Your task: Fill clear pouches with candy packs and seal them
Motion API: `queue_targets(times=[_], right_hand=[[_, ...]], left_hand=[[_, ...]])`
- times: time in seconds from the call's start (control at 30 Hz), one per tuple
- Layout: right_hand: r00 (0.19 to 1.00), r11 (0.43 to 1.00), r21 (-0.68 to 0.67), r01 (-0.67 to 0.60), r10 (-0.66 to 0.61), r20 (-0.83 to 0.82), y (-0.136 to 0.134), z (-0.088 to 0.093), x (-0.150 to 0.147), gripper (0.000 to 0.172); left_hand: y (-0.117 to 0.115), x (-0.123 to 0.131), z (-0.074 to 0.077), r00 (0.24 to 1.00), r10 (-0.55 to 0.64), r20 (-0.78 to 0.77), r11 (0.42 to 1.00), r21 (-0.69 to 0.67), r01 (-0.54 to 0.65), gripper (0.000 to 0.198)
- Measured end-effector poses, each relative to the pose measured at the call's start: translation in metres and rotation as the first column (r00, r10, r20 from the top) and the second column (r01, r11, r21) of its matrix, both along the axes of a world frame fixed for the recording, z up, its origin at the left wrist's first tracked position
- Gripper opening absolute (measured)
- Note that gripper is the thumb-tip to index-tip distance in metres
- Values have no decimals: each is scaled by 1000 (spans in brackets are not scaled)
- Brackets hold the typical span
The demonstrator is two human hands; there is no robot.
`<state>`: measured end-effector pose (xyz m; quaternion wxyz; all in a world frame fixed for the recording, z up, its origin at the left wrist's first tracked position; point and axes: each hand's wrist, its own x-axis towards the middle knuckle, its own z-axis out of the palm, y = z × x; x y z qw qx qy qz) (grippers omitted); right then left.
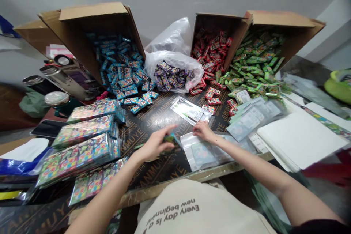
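Note:
My left hand (155, 144) is over the dark printed board, thumb and forefinger around a green and blue printed packet (171, 139) blurred by motion. The palm hides part of it. My right hand (204, 130) has its fingers bent together at the upper edge of a clear plastic bag (192, 150), which lies flat near the board's front edge. Just beyond those fingers lies a silvery printed pouch (189, 111). To the left are stacks of filled clear packs (79, 153) with colourful prints.
Cartons hold blue packets (120, 62), red packets (212, 49) and green packets (257, 58), all spilling forward. Between them a clear bag (175, 60) holds purple packets. Clear sleeves (246, 120) and white sheets (303, 135) lie right; a steel flask (60, 78) stands left.

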<state>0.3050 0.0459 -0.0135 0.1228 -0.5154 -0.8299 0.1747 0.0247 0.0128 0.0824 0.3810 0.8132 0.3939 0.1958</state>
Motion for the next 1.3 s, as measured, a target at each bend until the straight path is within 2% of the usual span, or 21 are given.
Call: queue_targets(times=[0.1,0.2,0.3,0.43,0.5,0.57,0.63,0.7,0.8,0.9,1.0,1.1,1.23,1.3], right_hand=[[1000,998,59,-28,28,4,-10,-3,1,14],[997,993,97,-71,72,-5,-20,-7,1,21],[996,990,120,-71,76,-42,-23,-9,2,20],[977,997,60,49,-35,-212,-16,4,-4,12],[932,989,44,141,-117,-344,-12,18,-17,8],[846,985,-28,168,-159,-508,-11,35,-38,19],[723,982,-165,89,-177,-668,-12,50,-61,31],[619,963,-268,-12,-203,-758,-14,59,-82,37],[567,947,-317,-50,-234,-789,-15,65,-101,36],[585,957,-291,-3,-234,-777,-22,67,-105,34],[655,982,-184,32,-159,-738,-35,70,-101,28],[709,991,-129,-23,-75,-702,-40,76,-94,28],[735,990,-141,-19,-82,-674,-20,91,-88,22],[749,977,-197,-75,-75,-658,-4,99,-90,18]], left_hand=[[2,-5,3,947,201,249,979,-61,-192,40],[1,-7,-16,855,391,340,920,-161,-357,23],[-2,-10,-34,820,459,342,888,-136,-440,11],[-5,-12,-37,797,507,329,862,-176,-476,21],[-6,-10,-33,797,509,325,861,-172,-479,22],[-6,-8,-31,809,499,311,865,-125,-486,17],[-7,-5,-29,811,505,295,859,-74,-507,13],[-7,-3,-28,807,518,283,848,-41,-529,12],[-9,-2,-27,805,523,281,840,-8,-543,11],[-11,-1,-26,815,501,291,849,16,-528,12],[-14,0,-23,837,473,276,860,59,-506,11],[-16,-2,-21,871,424,246,878,121,-462,10],[-17,-7,-18,907,366,210,906,144,-399,15],[-17,-8,-18,903,373,212,905,130,-404,15]])
